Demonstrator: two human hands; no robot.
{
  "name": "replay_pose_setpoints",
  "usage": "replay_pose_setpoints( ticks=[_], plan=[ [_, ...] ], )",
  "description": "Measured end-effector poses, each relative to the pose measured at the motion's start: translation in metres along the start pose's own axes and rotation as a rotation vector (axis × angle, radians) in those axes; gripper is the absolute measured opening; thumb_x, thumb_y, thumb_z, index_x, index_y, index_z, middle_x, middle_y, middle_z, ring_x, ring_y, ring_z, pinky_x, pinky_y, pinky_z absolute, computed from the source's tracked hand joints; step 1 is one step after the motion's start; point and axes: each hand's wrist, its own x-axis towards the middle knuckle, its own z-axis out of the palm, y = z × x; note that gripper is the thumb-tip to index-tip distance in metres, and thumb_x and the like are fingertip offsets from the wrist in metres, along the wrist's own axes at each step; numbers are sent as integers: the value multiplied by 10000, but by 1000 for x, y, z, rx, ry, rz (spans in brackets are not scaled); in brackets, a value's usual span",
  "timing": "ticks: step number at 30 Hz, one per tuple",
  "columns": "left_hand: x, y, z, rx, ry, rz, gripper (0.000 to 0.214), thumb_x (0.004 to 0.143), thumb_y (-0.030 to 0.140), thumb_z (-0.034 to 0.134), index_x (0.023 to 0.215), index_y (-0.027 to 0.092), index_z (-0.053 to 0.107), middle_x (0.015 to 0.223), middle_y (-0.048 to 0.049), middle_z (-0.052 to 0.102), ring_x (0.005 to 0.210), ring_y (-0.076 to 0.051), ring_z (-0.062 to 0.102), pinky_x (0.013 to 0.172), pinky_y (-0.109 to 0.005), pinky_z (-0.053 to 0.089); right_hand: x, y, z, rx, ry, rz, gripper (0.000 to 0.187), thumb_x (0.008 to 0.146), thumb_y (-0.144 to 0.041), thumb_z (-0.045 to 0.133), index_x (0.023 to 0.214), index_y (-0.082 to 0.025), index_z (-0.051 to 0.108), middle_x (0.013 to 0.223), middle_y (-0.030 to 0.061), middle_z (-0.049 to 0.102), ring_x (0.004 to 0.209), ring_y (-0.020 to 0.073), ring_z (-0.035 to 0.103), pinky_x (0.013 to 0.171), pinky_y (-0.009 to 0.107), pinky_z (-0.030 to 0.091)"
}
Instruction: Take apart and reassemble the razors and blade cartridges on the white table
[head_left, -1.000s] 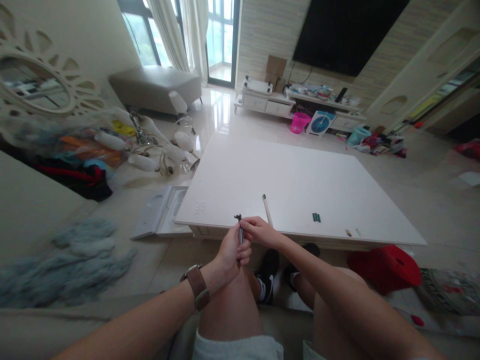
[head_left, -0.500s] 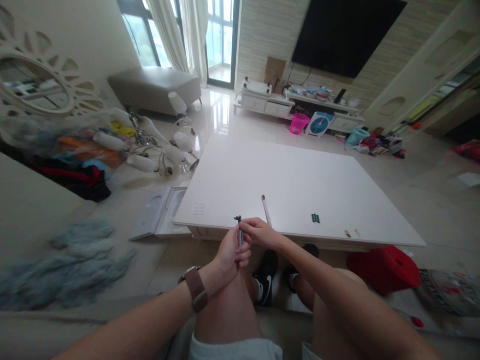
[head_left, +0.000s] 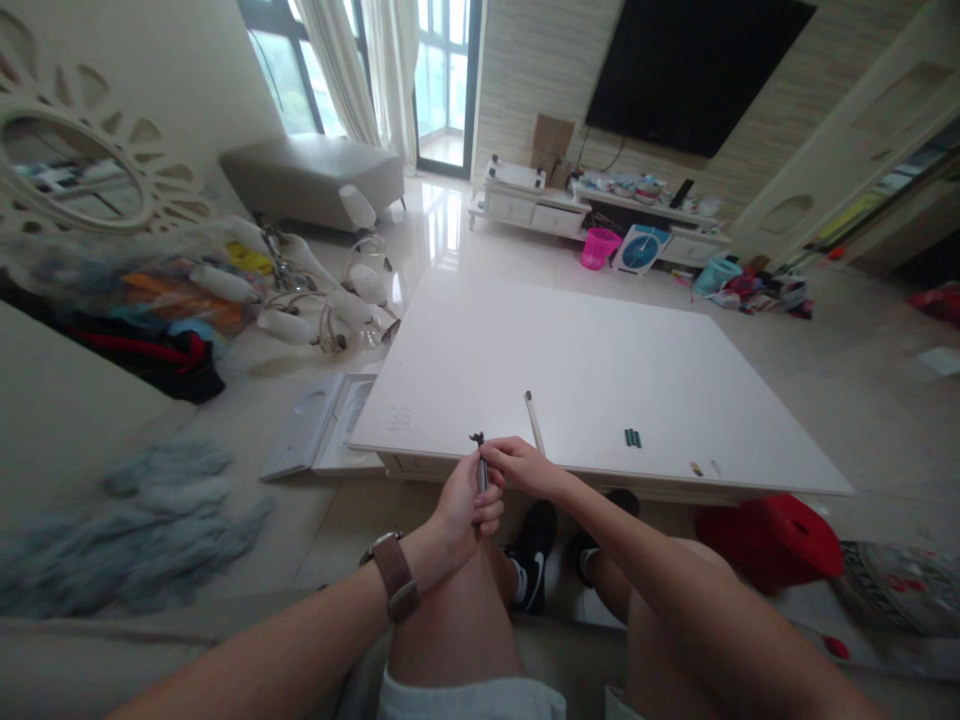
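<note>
In front of my knees, my left hand point(head_left: 459, 502) is wrapped round a slim grey stick point(head_left: 482, 478) that stands nearly upright. Its small dark top point(head_left: 478, 439) is forked and pokes out above the fingers. The fingers of my right hand point(head_left: 517, 463) are pinched together against the upper part of the stick, just below that top. Both hands are at the near edge of a white table point(head_left: 570, 340). A thin pale stick with a dark end point(head_left: 533, 415) lies on the tabletop beyond my right hand. Farther right lie small green cylinders, apparently batteries point(head_left: 633, 438).
Small flat pieces point(head_left: 697, 468) lie near the table's right front edge. An open white box point(head_left: 322, 430) is on the floor left of the table, below a chandelier point(head_left: 330, 290). A red container point(head_left: 772, 540) stands at the right, beside my legs.
</note>
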Motion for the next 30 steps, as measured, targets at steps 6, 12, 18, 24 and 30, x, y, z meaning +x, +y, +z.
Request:
replay_pose_setpoints(
  ticks=[6, 12, 18, 24, 30],
  plan=[
    [2, 0, 0, -3, 10, -1, 491, 960, 458, 306, 620, 171, 515, 377, 91, 181, 337, -60, 88, 339, -189, 111, 1, 0, 1, -7, 10, 14, 521, 943, -579, 485, 639, -157, 513, 589, -30, 506, 577, 95, 433, 597, 238, 337],
    [3, -1, -2, -9, -1, -16, 491, 960, 464, 308, 625, 171, 516, 391, 94, 167, 346, -58, 83, 345, -184, 107, 0, 1, 1, 7, 9, 33, 512, 944, -568, 490, 637, -158, 511, 589, -29, 503, 576, 95, 430, 588, 235, 336],
    [5, -1, -3, 2, 1, -15, 496, 958, 466, 303, 618, 173, 515, 390, 91, 170, 344, -61, 85, 341, -183, 106, 1, 3, 1, 20, -5, 24, 501, 949, -558, 487, 649, -158, 519, 597, -27, 513, 585, 98, 448, 597, 235, 345],
    [5, -2, -3, 4, 2, -14, 509, 957, 480, 295, 622, 172, 522, 386, 90, 177, 339, -61, 88, 333, -180, 113, 1, -1, 2, 17, 2, 10, 510, 942, -566, 494, 635, -159, 507, 585, -32, 496, 568, 94, 426, 582, 236, 333],
    [6, -2, -4, 3, 0, -22, 489, 948, 473, 314, 620, 175, 522, 384, 91, 169, 338, -62, 85, 331, -181, 121, 0, 2, 0, 17, -7, 16, 511, 944, -568, 492, 645, -155, 525, 591, -26, 516, 576, 97, 451, 601, 238, 349]
  ],
)
